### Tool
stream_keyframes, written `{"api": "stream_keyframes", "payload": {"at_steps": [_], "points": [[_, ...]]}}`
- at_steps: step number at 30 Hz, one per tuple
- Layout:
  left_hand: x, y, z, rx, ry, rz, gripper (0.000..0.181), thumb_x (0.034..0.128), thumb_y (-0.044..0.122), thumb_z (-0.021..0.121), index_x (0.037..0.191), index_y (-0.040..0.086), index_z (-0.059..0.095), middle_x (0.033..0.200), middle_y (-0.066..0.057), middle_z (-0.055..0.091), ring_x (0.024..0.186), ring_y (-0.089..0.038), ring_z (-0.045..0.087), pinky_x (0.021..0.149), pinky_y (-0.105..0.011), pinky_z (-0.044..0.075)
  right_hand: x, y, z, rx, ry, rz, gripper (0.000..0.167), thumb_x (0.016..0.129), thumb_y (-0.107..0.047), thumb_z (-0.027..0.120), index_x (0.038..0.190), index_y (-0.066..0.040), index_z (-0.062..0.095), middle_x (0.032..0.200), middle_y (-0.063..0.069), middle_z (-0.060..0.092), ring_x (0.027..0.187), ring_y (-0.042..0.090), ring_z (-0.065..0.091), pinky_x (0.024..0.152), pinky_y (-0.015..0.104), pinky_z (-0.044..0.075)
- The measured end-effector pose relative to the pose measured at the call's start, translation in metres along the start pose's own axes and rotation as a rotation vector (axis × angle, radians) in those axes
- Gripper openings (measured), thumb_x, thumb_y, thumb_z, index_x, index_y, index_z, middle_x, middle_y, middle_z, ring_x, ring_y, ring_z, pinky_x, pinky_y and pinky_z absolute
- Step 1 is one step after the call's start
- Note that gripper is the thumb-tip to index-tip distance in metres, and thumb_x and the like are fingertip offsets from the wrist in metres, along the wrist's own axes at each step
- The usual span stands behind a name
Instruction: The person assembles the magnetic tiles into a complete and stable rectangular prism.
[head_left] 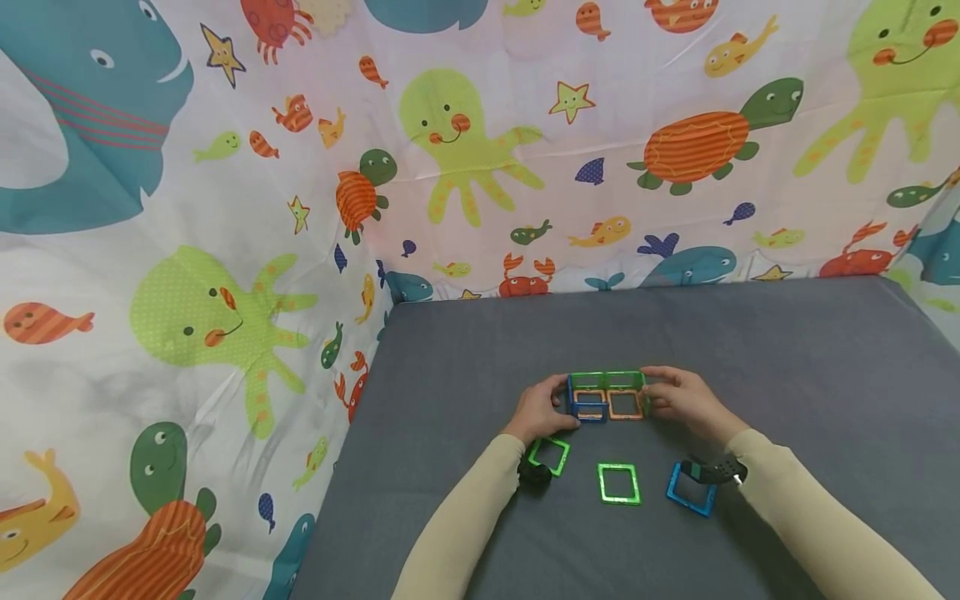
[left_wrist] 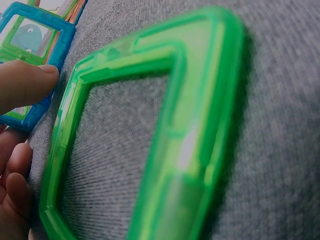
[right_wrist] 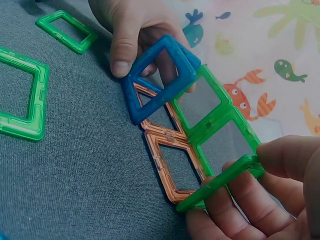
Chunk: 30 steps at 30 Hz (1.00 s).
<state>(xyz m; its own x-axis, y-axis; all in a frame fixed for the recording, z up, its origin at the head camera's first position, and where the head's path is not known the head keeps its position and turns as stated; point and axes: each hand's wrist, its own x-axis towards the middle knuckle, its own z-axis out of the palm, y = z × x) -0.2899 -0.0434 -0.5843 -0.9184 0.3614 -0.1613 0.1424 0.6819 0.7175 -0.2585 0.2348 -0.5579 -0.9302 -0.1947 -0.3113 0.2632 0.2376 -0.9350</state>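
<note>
A small box-like build of magnetic tiles stands on the grey cloth. Two orange square tiles [right_wrist: 159,167] lie flat as its base, with green tiles [right_wrist: 209,125] upright along the back. At the left end my left hand [head_left: 538,411] holds the upright blue tiles [right_wrist: 131,102], thumb on the front one and fingers behind. My right hand [head_left: 690,404] pinches an upright green tile [right_wrist: 220,182] at the right end, thumb at its top corner and fingers on its outer side. A loose green tile [left_wrist: 200,125] lies below my left wrist.
Nearer the front, another loose green square tile [head_left: 618,501] lies flat. A loose blue square tile [head_left: 690,504] is partly covered by the black wrist strap [head_left: 712,472] on my right arm. A sea-animal curtain [head_left: 480,250] borders the table at the back and left.
</note>
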Motion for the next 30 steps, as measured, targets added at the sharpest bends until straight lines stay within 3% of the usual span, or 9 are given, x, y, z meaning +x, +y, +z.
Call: {"api": "stream_keyframes", "payload": {"at_steps": [3,6,17,20,25,30], "points": [[0.0,0.001,0.0,-0.001,0.003,0.003,0.081,0.0782,0.022,0.089,0.15,0.02,0.052,0.128,0.0,0.068,0.094,-0.009,0.055,0.08,-0.026,0.047,0.0,0.001,-0.001,0.009,-0.003,0.004,0.063,0.102,-0.017,0.056,0.155,0.008,0.032,0.11,0.001,0.068,0.089,0.004,0.065,0.082,0.03,0.059],[0.001,0.0,0.001,-0.005,0.002,0.002,0.08,0.0784,0.022,0.089,0.15,0.021,0.052,0.127,0.001,0.068,0.093,-0.008,0.054,0.08,-0.026,0.046,0.001,0.003,-0.001,0.007,0.003,0.005,0.063,0.102,-0.017,0.056,0.155,0.008,0.032,0.109,-0.001,0.068,0.089,0.004,0.065,0.082,0.029,0.059],[0.003,-0.006,0.001,-0.018,-0.001,0.007,0.081,0.0774,0.021,0.089,0.15,0.021,0.052,0.13,0.001,0.068,0.097,-0.008,0.057,0.083,-0.027,0.049,-0.014,0.003,-0.001,-0.092,0.09,-0.064,0.062,0.104,-0.024,0.057,0.153,0.008,0.036,0.131,0.032,0.063,0.095,0.01,0.072,0.084,0.034,0.061],[0.002,-0.005,0.001,-0.014,-0.003,0.007,0.081,0.0774,0.022,0.089,0.15,0.021,0.052,0.129,0.001,0.068,0.097,-0.009,0.057,0.083,-0.027,0.049,-0.026,0.004,-0.006,-0.199,0.131,-0.113,0.058,0.104,-0.025,0.057,0.15,0.007,0.041,0.128,0.031,0.065,0.098,0.017,0.073,0.08,0.033,0.061],[0.0,-0.003,0.0,-0.028,-0.009,0.0,0.081,0.0773,0.021,0.089,0.15,0.022,0.053,0.13,0.001,0.068,0.098,-0.009,0.057,0.084,-0.027,0.049,-0.051,0.007,-0.011,-0.487,0.167,-0.218,0.048,0.103,-0.024,0.06,0.142,0.003,0.053,0.118,0.025,0.071,0.103,0.036,0.071,0.076,0.04,0.06],[-0.001,-0.003,0.0,-0.037,-0.007,0.004,0.081,0.0768,0.02,0.09,0.149,0.02,0.053,0.127,0.0,0.068,0.097,-0.01,0.057,0.083,-0.028,0.049,-0.076,0.014,-0.007,-0.693,0.146,-0.33,0.042,0.095,-0.02,0.071,0.132,-0.001,0.063,0.121,0.021,0.071,0.101,0.035,0.071,0.076,0.044,0.059]]}}
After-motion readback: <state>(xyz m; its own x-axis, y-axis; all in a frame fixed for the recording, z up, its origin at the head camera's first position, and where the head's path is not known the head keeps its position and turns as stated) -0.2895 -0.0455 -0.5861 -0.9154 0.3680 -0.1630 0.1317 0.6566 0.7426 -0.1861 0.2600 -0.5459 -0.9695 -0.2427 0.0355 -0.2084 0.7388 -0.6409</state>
